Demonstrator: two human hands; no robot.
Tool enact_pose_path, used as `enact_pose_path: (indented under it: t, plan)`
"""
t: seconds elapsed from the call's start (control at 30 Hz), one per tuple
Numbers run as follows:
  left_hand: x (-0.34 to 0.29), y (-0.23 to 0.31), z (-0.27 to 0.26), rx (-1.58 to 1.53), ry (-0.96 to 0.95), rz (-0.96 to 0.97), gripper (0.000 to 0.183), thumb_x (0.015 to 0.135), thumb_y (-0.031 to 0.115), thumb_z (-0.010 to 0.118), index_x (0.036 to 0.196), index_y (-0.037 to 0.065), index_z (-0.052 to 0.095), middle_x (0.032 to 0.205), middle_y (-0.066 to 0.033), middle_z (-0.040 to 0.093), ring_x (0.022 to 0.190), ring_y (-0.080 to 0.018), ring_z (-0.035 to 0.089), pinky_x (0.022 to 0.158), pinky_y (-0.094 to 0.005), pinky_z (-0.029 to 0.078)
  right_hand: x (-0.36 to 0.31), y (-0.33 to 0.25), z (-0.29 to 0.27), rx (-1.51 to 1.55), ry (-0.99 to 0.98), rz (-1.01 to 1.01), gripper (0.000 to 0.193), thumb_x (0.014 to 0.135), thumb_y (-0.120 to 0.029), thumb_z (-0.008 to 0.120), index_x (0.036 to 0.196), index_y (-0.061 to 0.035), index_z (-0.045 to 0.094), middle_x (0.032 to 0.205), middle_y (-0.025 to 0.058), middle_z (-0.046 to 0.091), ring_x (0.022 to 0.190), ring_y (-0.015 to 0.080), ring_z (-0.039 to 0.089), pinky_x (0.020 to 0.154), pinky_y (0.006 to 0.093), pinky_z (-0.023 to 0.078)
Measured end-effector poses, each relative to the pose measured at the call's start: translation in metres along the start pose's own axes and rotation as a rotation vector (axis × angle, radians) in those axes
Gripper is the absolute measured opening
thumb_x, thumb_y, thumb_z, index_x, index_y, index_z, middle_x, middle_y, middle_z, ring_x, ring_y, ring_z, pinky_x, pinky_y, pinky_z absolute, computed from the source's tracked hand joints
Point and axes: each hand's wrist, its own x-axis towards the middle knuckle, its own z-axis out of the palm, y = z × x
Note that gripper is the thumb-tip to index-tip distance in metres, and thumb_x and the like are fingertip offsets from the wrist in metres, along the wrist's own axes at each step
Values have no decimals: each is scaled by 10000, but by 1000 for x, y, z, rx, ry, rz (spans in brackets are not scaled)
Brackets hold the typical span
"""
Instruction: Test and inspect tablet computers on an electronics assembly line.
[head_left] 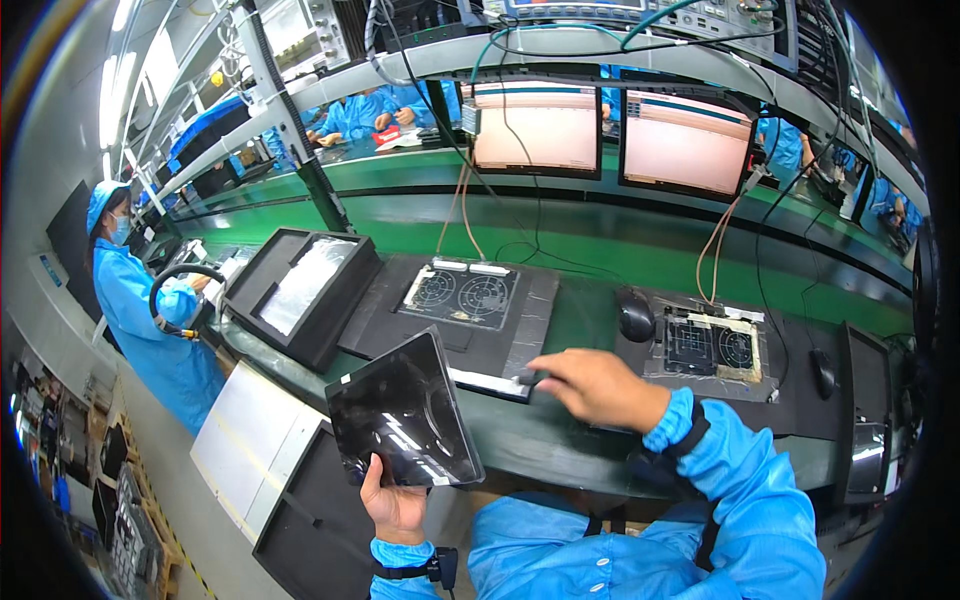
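My left hand grips the lower edge of a black tablet-like panel, thumb on its glossy face. The panel is tilted and shows light reflections, with small white tabs at its edges. My right hand is closed in a pinch on a small dark piece, whose kind I cannot make out. This hand is just past the panel's right side, over the front edge of a black mat with a white strip. On that mat lies a plate with two round target patterns.
A second patterned plate lies right, between two black mice. An open black foam box stands left, a white board nearer me. Two monitors hang behind with dangling cables. A person in blue stands far left.
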Motion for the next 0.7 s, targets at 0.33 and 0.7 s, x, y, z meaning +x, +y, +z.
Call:
enact_pose_path:
  t: [0.33, 0.7]
  plan:
    - [1, -29, 10, 28, -89, -96, 473, 1090, 184, 629, 1544, 56, 594, 1514, -145, 685, 1394, -352, 656, 1202, -545, 521, -4, -57, -14, 25, 246, -132, 238, 968, -150, 836, 1191, -82, 789, 840, 73, 665, 775, 273, 648, 738, 408, 525]
    - [-13, -32, 19, 143, -117, -93, 442, 1092, 191, 637, 1512, 52, 628, 1511, -143, 692, 1386, -356, 661, 1200, -540, 522, -21, -49, -22, -33, 121, -160, 191, 986, -196, 799, 1126, -67, 779, 900, 75, 700, 850, 288, 682, 791, 404, 517]
